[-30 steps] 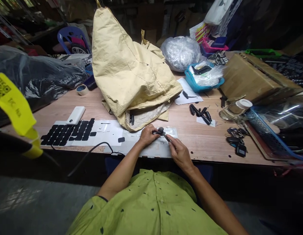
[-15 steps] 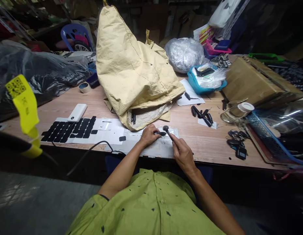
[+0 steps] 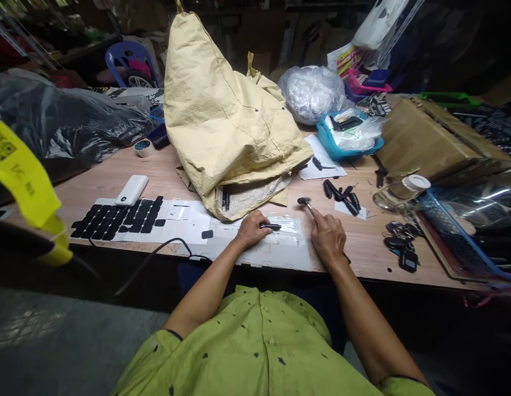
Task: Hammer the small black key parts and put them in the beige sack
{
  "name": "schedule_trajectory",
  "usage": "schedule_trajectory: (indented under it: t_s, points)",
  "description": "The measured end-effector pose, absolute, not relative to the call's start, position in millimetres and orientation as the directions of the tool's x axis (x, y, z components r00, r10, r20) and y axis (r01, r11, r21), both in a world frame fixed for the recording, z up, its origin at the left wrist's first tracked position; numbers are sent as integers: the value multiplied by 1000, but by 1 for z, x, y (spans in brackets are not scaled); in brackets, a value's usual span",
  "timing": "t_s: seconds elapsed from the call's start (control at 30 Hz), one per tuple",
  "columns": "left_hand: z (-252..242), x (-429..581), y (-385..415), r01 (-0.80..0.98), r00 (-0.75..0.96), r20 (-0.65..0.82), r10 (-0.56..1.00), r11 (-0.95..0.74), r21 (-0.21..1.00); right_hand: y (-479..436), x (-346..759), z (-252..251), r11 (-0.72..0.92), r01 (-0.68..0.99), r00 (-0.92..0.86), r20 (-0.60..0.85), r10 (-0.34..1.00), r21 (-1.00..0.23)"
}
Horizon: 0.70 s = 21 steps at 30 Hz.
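- Wooden worktop (image 3: 362, 242) is carrying heavy clutter, with a big tan sack (image 3: 230, 121) sitting mid-table.
- Left hand (image 3: 250, 228) is pinching a small black cylindrical part (image 3: 270, 226), pinning it flat on a clear plastic sheet (image 3: 294, 226) by the near edge.
- Right hand (image 3: 328, 236) is gripping a small hammer (image 3: 307, 205), fingers closed round the shaft. The head is hanging to the right of the part, not touching it.
- My read: one part is being worked and no blow is landing right now.
- Loose black parts (image 3: 341, 192) are lying toward the right edge, well apart from both hands. I can't tell whether they're finished or waiting.
- Two more black pieces (image 3: 224, 199) are poking out at the sack's mouth, so stock is likely remaining.
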<state>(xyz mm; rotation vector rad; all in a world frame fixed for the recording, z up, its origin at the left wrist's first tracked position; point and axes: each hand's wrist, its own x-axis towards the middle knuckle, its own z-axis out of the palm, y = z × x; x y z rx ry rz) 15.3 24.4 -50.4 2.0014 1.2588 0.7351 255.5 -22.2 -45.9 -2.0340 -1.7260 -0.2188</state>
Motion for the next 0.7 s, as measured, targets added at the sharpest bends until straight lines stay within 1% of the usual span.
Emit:
schedule_trajectory:
  t_s: [0.07,0.17,0.3,0.4,0.47,0.57,0.63,0.7]
  points:
    - [-51,15,24,553,388,114,915,-330,766,-14,261,-51,-132,976,194,424,884,-171]
    - [-51,14,26,544,404,123,906,-346,765,-11,262,-59,-150,981,187,433,882,-119]
    - [-40,8,21,493,423,154,893,-369,788,-12,258,-62,-168,981,195,424,884,-101]
    - [-26,-1,-7,432,455,142,879,-357,828,-12,256,-61,-177,980,201,427,882,-95]
    - [-19,-10,-38,373,518,89,851,-318,871,-12,256,-61,-181,979,202,434,878,-89]
    - [-20,-23,-88,322,657,-31,753,-244,915,-12,255,-62,-177,981,195,440,876,-82]
    - [-31,-27,-110,397,691,-158,706,-188,898,-12,255,-62,-174,981,192,441,877,-82]
    - [-47,-28,-118,558,637,-333,695,-118,821,-12,254,-62,-179,980,198,440,876,-86]
